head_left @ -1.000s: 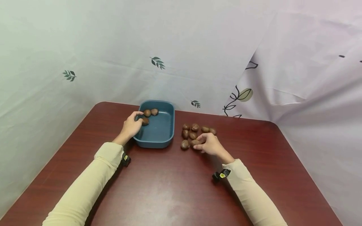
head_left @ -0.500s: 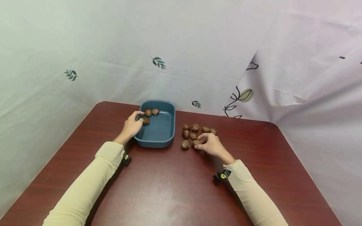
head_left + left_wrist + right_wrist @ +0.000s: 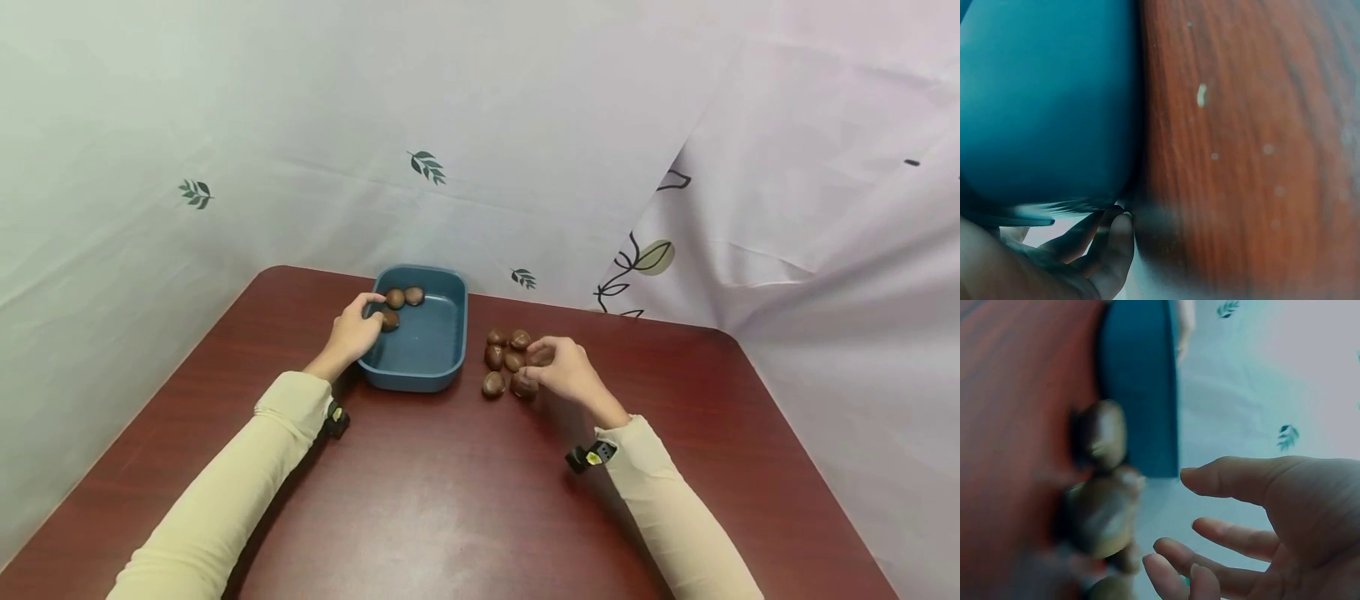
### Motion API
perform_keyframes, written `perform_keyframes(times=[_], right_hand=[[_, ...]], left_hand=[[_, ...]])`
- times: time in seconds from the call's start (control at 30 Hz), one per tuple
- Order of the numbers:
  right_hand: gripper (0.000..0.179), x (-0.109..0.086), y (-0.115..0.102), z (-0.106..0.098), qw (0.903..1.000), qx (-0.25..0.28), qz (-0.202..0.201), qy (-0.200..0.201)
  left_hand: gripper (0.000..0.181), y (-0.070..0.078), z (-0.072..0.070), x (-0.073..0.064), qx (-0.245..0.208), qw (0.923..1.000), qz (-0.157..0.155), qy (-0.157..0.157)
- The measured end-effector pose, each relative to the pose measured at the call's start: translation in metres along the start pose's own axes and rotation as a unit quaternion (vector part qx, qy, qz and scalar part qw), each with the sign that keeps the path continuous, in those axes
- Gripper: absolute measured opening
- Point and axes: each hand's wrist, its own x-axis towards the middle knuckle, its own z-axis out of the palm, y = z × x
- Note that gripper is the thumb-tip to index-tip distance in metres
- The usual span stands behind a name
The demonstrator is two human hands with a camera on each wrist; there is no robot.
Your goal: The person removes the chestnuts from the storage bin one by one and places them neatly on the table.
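Note:
A blue bin stands near the table's back edge, with 3 glossy brown pebble-like ovals in it, one of them a brown oval. My left hand holds the bin's left wall, thumb over the rim; in the left wrist view its fingers lie along the outside. Right of the bin lies a loose group of ovals. My right hand hovers over that group's right side, holding nothing, just above the near-right oval. Its thumb and fingers are spread apart in the right wrist view, beside blurred ovals.
The reddish-brown wooden table has rounded back corners. A pale cloth with leaf prints hangs behind it and along its sides. Another brown oval lies at the front left of the group, near the bin.
My right hand has come off the near-right oval and shifted slightly up and away, over the back-right ovals. My left hand keeps its hold on the bin. The head view has turned slightly.

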Motion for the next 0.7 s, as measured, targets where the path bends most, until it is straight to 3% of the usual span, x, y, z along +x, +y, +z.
perform_keyframes(times=[0.23, 0.37, 0.7], right_hand=[[0.034, 0.023, -0.041, 0.003, 0.9992, 0.008, -0.039, -0.007], [0.033, 0.038, -0.066, 0.014, 0.9989, 0.019, -0.039, -0.016], [0.043, 0.074, -0.107, 0.050, 0.9896, 0.101, -0.017, -0.101]], left_hand=[[0.042, -0.002, -0.001, 0.000, 0.006, 1.0000, 0.000, -0.002], [0.043, -0.002, 0.000, -0.001, 0.003, 1.0000, -0.002, -0.004], [0.042, 0.001, 0.000, 0.000, 0.015, 0.9999, -0.003, -0.001]])
